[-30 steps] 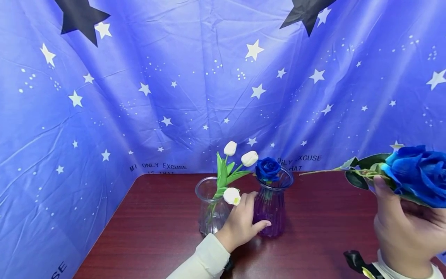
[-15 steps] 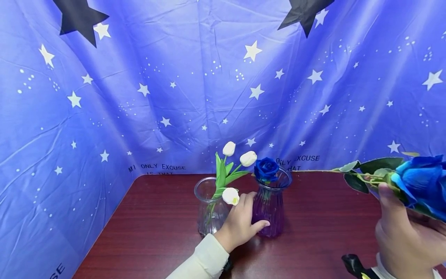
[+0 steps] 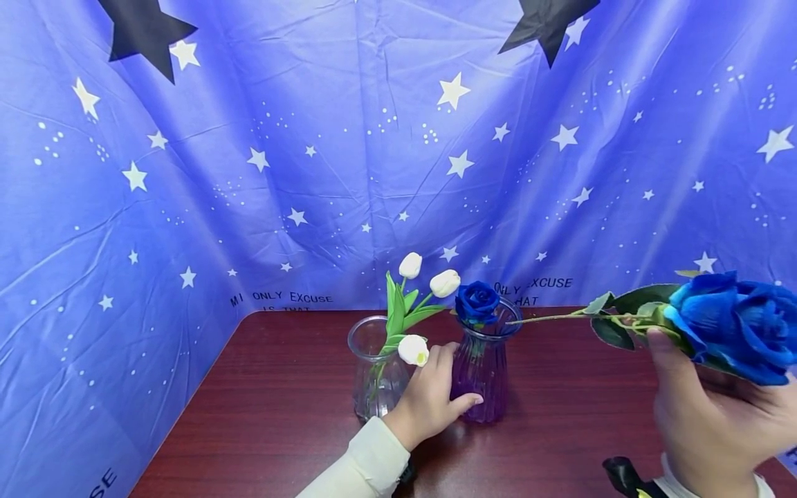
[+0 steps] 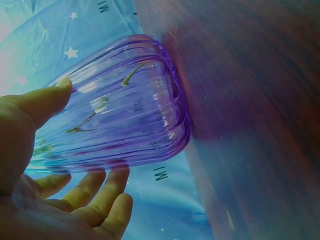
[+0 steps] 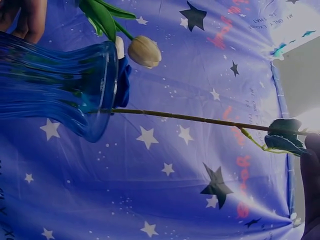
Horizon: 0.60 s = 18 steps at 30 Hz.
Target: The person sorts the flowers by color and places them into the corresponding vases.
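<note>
My left hand (image 3: 429, 401) holds the ribbed purple glass vase (image 3: 482, 391), thumb on one side and fingers on the other, as the left wrist view shows. One blue rose (image 3: 478, 302) stands in that vase, its bloom just above the rim. At the right, my right hand (image 3: 716, 415) pinches a second blue rose (image 3: 735, 321) just below its bloom, near the leaves. This rose is tilted, nearly level, in the head view. In the right wrist view its long stem (image 5: 190, 117) reaches to the vase's flared mouth, with the tip seemingly inside the rim.
Left of the purple vase stands a clear glass vase (image 3: 367, 387) with several white tulips (image 3: 445, 283), one drooping over my left hand. Both vases are on a dark red wooden table (image 3: 261, 387). A blue star-patterned cloth (image 3: 373, 173) hangs behind and at the left.
My right hand has come left with its rose after a slight drift right. The stem tip has moved from right of the purple vase to its mouth. My left hand stays put.
</note>
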### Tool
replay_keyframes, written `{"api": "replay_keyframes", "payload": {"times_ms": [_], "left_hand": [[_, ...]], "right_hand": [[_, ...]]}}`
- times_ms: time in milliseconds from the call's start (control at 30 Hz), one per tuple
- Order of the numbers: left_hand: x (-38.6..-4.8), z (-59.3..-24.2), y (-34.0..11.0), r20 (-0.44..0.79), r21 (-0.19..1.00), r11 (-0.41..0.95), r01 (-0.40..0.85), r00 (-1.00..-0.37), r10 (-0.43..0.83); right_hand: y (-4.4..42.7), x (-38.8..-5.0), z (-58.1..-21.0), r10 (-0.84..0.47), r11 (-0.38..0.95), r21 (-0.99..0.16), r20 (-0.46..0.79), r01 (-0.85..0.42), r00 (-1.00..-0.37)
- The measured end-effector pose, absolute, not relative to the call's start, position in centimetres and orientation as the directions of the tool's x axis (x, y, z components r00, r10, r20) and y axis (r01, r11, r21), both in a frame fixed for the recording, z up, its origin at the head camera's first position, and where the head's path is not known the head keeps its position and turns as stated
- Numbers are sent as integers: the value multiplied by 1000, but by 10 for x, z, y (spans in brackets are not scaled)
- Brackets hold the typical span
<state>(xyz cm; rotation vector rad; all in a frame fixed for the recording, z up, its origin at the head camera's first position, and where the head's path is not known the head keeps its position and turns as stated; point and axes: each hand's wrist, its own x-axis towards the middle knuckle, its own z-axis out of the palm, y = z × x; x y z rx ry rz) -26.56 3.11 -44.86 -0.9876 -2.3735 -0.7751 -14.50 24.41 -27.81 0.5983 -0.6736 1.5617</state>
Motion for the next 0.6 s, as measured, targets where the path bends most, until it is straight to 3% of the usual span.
{"api": "replay_keyframes", "payload": {"times_ms": [267, 600], "left_hand": [[-265, -448, 31, 581, 325, 587, 742, -646, 495], [-265, -447, 30, 578, 325, 586, 742, -646, 498]], "right_hand": [[253, -156, -288, 567, 196, -246, 818, -949, -95], [246, -160, -296, 523, 157, -328, 827, -931, -204]]}}
